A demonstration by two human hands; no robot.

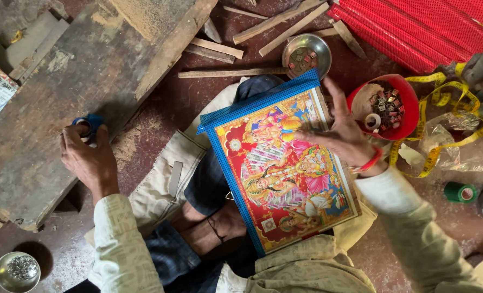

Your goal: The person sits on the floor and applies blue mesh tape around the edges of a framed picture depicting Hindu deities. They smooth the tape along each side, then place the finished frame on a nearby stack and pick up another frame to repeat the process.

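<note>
Seated person, framed picture (282,173) lying across the lap, blue border, tilted with one corner toward the knees. Right hand (341,133) flat on the picture's right edge, fingers spread, pressing it down, not clamped on anything. Left hand (87,157) well apart, on the wooden plank (62,92), fingers closed around a small blue tape roll (87,125).

Risks, as a judgement: picture is steadied by one open palm only, so it could slide off the lap toward the floor if the legs shift. Red bowl (385,106) of small bits sits just beside the right hand; an elbow swing could tip it. Yellow measuring tape (442,130) loops near the right wrist and could snag. Steel bowl (306,54) near the picture's top corner could get knocked.
</note>
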